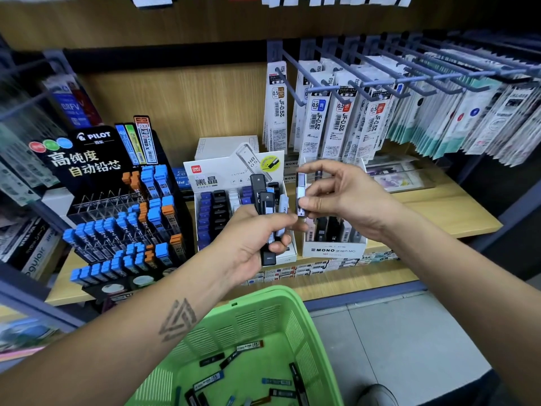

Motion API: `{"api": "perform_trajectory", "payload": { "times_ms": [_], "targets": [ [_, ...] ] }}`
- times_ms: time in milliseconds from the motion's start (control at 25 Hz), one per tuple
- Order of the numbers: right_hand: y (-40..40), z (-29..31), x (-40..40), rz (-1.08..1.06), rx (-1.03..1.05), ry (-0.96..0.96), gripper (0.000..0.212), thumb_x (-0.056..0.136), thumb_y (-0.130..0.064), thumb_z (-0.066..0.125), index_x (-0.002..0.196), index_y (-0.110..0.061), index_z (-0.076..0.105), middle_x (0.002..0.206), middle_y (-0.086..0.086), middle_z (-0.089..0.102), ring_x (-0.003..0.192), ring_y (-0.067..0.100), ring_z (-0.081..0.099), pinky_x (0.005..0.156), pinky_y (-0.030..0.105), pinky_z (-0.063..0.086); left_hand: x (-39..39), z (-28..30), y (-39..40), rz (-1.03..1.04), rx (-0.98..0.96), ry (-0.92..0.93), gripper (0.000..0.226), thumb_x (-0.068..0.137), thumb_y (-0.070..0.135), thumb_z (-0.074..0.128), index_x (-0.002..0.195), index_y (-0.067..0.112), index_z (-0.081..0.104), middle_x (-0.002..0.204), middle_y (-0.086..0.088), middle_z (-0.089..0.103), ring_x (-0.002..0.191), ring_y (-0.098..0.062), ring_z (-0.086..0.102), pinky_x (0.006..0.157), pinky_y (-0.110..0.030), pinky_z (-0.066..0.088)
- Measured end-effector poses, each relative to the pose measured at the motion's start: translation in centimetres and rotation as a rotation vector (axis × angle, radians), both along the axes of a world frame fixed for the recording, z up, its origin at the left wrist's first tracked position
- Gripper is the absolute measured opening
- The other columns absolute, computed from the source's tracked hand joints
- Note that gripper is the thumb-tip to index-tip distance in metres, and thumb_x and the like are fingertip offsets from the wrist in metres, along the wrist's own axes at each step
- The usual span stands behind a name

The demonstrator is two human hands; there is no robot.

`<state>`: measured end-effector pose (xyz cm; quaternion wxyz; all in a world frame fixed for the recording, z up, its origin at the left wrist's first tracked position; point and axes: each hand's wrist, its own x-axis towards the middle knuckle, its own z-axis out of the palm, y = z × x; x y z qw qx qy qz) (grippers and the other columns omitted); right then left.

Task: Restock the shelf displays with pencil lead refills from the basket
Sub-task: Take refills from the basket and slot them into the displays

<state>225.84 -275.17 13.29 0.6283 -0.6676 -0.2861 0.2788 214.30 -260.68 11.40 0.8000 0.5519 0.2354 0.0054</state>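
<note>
The left hand (257,241) grips a bundle of dark lead cases (265,200), their lower ends hidden in the fist; the right hand (336,197) pinches one pale case (301,194) above the white display box (333,249); more refills (210,380) lie in the green basket (298,317), cut off below.

Wooden shelf (456,209) carries Pilot rack (117,206), Deli box (234,183), Mono box (333,250), seemingly flat packets (322,268).

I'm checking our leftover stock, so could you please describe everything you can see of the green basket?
The green basket looks like moulded plastic, with slotted, vented walls and a thick rolled rim. It sits low in front of the shelf, below both forearms, open-topped and cut off by the frame's bottom edge. Loose lead refill cases, black, blue and orange-capped, lie scattered flat on its floor. Neither hand touches it.
</note>
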Motion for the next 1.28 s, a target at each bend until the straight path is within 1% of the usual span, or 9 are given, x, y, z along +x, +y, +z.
{"api": "perform_trajectory", "payload": {
  "times_ms": [160, 200, 360, 440, 560, 720, 920, 1120, 1280],
  "targets": [
    [0.0, 0.0, 0.2, -0.076, -0.011, -0.093, 0.029, 0.085, 0.002, 0.072, 0.112, -0.006, 0.067, 0.081, 0.020, 0.070, 0.069, 0.026, 0.068, 0.062, 0.029, 0.059, 0.3, -0.3, -0.4, 0.014, 0.060, -0.019, 0.002, 0.088, -0.008, 0.062, 0.090, -0.007, 0.063, 0.082, -0.028, 0.070, 0.043, -0.012, 0.044, 0.036, -0.016, 0.027],
    [0.0, 0.0, 0.2, -0.103, -0.010, -0.118, 0.023, 0.085, 0.003, 0.072, 0.107, -0.003, 0.069, 0.081, 0.020, 0.070, 0.069, 0.025, 0.067, 0.061, 0.028, 0.058, 0.4, -0.5, -0.4, 0.019, 0.067, -0.017, 0.005, 0.089, -0.009, 0.061, 0.086, -0.005, 0.062, 0.079, -0.027, 0.069, 0.042, -0.012, 0.044, 0.036, -0.016, 0.026],
    [-1.0, 1.2, 0.9, -0.131, -0.092, -0.214, 0.020, 0.080, 0.005, 0.077, 0.099, 0.004, 0.071, 0.076, 0.016, 0.072, 0.064, 0.023, 0.069, 0.060, 0.025, 0.056, 0.4, -0.4, -0.6, 0.015, 0.032, 0.000, 0.005, 0.089, -0.007, 0.062, 0.094, -0.008, 0.062, 0.080, -0.026, 0.069, 0.042, -0.011, 0.044, 0.036, -0.016, 0.027],
    [-1.8, 1.9, 2.0, -0.214, -0.208, -0.363, 0.018, 0.080, -0.002, 0.080, 0.096, -0.004, 0.073, 0.077, 0.010, 0.075, 0.068, 0.022, 0.072, 0.066, 0.027, 0.058, 0.4, -0.5, -0.4, 0.020, 0.009, 0.015, 0.019, 0.088, -0.006, 0.063, 0.104, -0.016, 0.061, 0.080, -0.026, 0.069, 0.044, -0.012, 0.044, 0.036, -0.016, 0.027],
    [-2.7, 1.6, 3.9, -0.373, -0.428, -0.668, 0.014, 0.080, -0.013, 0.083, 0.091, -0.015, 0.075, 0.079, 0.003, 0.074, 0.075, 0.017, 0.072, 0.080, 0.032, 0.060, 0.2, -0.4, -0.4, -0.023, -0.003, 0.021, 0.016, 0.089, -0.007, 0.060, 0.104, -0.014, 0.063, 0.078, -0.023, 0.067, 0.046, -0.013, 0.044, 0.036, -0.016, 0.027],
    [-2.8, -0.2, 4.6, -0.352, -0.627, -0.919, 0.010, 0.084, -0.019, 0.077, 0.092, -0.023, 0.073, 0.081, -0.004, 0.071, 0.082, 0.018, 0.068, 0.081, 0.039, 0.059, 0.1, -0.6, -0.6, -0.065, -0.006, 0.034, 0.022, 0.089, -0.008, 0.059, 0.109, -0.017, 0.060, 0.081, -0.025, 0.066, 0.047, -0.014, 0.044, 0.036, -0.016, 0.026],
    [-2.3, -1.1, 4.7, -0.367, -0.725, -1.002, 0.011, 0.086, -0.021, 0.076, 0.096, -0.025, 0.073, 0.088, 0.001, 0.073, 0.088, 0.026, 0.066, 0.076, 0.032, 0.051, -0.1, -0.5, -0.7, -0.090, -0.001, 0.021, 0.011, 0.089, -0.009, 0.058, 0.098, -0.011, 0.064, 0.080, -0.024, 0.065, 0.047, -0.013, 0.044, 0.036, -0.015, 0.027],
    [-1.6, -1.3, 4.8, -0.403, -0.699, -0.954, 0.012, 0.085, -0.022, 0.078, 0.097, -0.024, 0.076, 0.078, -0.008, 0.061, 0.083, 0.020, 0.063, 0.080, 0.032, 0.051, -0.3, -0.5, -0.7, -0.114, -0.024, 0.016, 0.011, 0.090, -0.009, 0.057, 0.098, -0.009, 0.065, 0.078, -0.022, 0.066, 0.047, -0.012, 0.044, 0.036, -0.014, 0.026],
    [-1.4, -2.0, 4.5, -0.416, -0.707, -0.944, 0.014, 0.084, -0.023, 0.079, 0.098, -0.025, 0.076, 0.087, -0.003, 0.069, 0.092, 0.023, 0.063, 0.089, 0.039, 0.050, -0.3, -0.5, -0.7, -0.128, -0.032, 0.004, 0.010, 0.090, -0.010, 0.056, 0.094, -0.008, 0.066, 0.077, -0.022, 0.065, 0.046, -0.012, 0.044, 0.036, -0.014, 0.026]
  ]
}}
